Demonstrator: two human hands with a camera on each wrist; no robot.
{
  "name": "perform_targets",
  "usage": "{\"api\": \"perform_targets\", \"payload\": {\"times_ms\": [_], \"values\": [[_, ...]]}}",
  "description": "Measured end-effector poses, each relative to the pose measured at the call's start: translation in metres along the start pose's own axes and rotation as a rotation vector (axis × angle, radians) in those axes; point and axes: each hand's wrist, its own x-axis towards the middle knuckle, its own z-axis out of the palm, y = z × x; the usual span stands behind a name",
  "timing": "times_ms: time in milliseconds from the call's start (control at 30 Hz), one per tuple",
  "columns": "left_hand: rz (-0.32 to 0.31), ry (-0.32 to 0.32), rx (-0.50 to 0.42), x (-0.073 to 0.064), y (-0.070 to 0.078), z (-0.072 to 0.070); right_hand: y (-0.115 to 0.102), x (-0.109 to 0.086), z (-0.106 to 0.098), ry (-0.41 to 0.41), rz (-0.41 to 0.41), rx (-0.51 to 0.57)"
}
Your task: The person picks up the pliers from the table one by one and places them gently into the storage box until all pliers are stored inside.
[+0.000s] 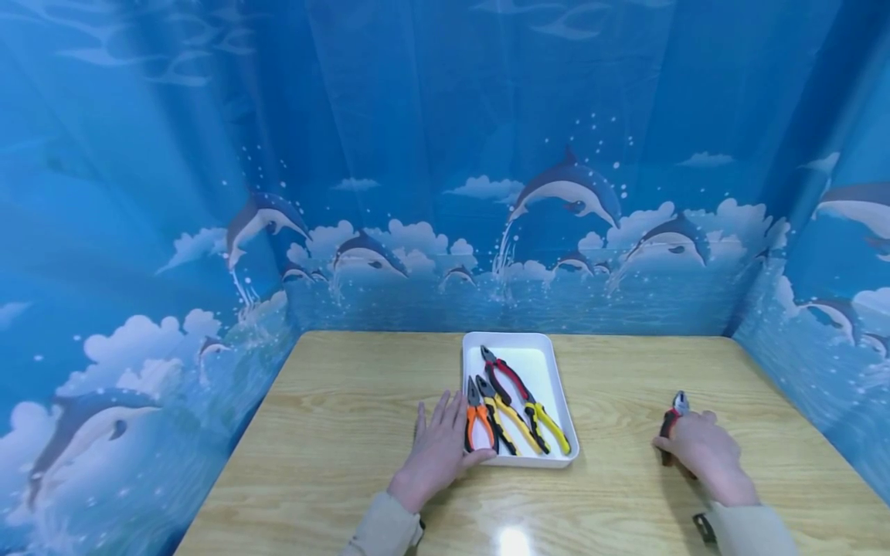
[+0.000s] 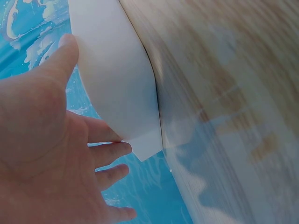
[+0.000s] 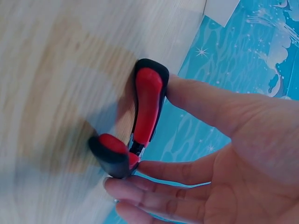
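A white tray holds several pliers: long-nose pliers with orange handles, pliers with yellow-and-black handles, and pliers with red-and-black handles. More yellow-and-black handles lie along the tray's right side. My left hand is at the tray's left front edge; in the left wrist view its thumb and index finger touch the tray, the fingers fairly straight. Off to the right, my right hand grips red-and-black pliers between thumb and fingers, their metal head pointing away from me.
The wooden table runs under everything. A blue curtain printed with dolphins encloses its back and sides. A bright light reflection shows near the table's front. Between the tray and my right hand lies bare wood.
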Motion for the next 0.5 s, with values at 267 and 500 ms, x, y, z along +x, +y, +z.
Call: {"api": "perform_targets", "payload": {"times_ms": [267, 500], "values": [[-0.005, -0.006, -0.001, 0.0001, 0.0004, 0.0006, -0.0038, -0.0014, -0.0002, -0.001, 0.007, 0.012], [-0.003, -0.006, -0.007, 0.0008, 0.0002, -0.0001, -0.0038, 0.0022, 0.0012, -0.009, 0.018, 0.015]]}}
